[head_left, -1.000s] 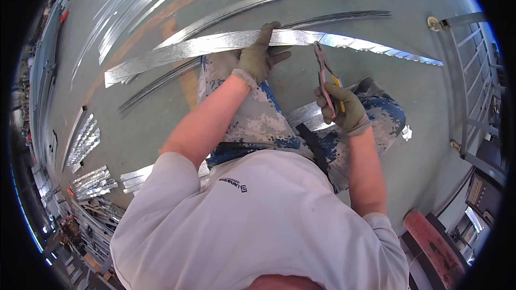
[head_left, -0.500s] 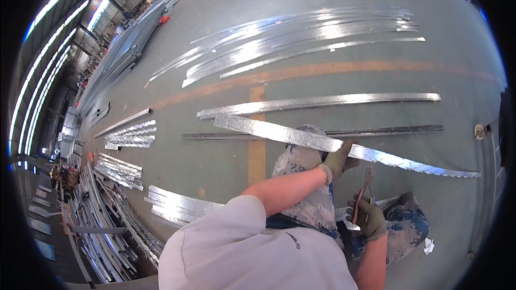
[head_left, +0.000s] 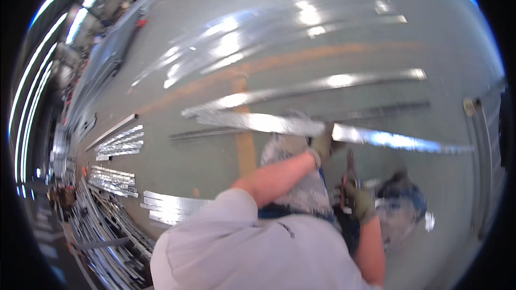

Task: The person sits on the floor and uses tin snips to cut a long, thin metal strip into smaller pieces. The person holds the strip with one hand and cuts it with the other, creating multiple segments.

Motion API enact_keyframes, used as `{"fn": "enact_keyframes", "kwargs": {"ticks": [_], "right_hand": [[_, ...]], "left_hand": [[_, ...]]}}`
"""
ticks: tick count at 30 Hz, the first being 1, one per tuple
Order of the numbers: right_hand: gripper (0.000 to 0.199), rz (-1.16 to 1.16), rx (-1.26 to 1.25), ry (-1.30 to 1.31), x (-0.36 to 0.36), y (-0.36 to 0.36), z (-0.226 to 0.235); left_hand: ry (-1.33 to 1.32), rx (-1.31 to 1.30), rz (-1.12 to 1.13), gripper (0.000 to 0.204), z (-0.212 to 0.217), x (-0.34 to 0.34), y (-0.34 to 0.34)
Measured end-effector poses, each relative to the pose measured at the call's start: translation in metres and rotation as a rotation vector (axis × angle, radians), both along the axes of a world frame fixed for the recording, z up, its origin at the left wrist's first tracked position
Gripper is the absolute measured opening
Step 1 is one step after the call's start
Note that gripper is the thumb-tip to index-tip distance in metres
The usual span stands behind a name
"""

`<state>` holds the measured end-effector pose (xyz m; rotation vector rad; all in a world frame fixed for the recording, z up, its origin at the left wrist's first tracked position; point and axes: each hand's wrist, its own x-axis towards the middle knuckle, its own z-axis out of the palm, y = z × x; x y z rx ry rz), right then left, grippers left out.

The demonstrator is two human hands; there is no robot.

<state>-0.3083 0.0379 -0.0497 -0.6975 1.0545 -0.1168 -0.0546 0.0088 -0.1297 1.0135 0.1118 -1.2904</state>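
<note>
My left hand [head_left: 323,146], in an olive work glove, is closed round the edge of a long shiny metal strip [head_left: 274,124]. The strip slants across above my camouflage-clad knee, its right part [head_left: 387,139] reflecting blue. Lower and to the right, my gloved right hand [head_left: 361,202] is closed round a red-handled tool [head_left: 350,169] shaped like snips or pliers. Its jaws point up toward the strip but stand apart from it. Motion blur hides whether the jaws are open. A second metal strip [head_left: 301,88] lies on the floor just beyond.
More shiny strips [head_left: 231,43] lie in a spread on the grey-green floor farther off. Short pieces [head_left: 115,180] and stacked strips [head_left: 169,207] lie at left, beside long metal profiles [head_left: 102,236]. A dark narrow bar [head_left: 376,111] lies beyond my knees. A metal frame [head_left: 480,166] stands at right.
The whole view has shifted and blurred, with the floor things now a little farther left and mostly higher. Both hands keep their holds on the strip and the red-handled tool.
</note>
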Motion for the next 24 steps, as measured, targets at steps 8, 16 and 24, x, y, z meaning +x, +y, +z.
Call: {"fn": "enact_keyframes", "kwargs": {"ticks": [8, 16, 24], "right_hand": [[0.056, 0.032, -0.05, 0.091, 0.004, -0.001, 0.004], [0.053, 0.007, -0.107, 0.097, 0.011, -0.003, -0.012], [0.054, -0.001, -0.172, 0.136, 0.015, -0.01, -0.009]], "left_hand": [[0.015, -0.062, -0.094, 0.05, 0.024, 0.004, 0.014], [-0.031, -0.053, -0.104, 0.049, 0.035, 0.005, 0.014], [-0.016, -0.053, -0.092, 0.049, 0.034, 0.007, 0.015]]}}
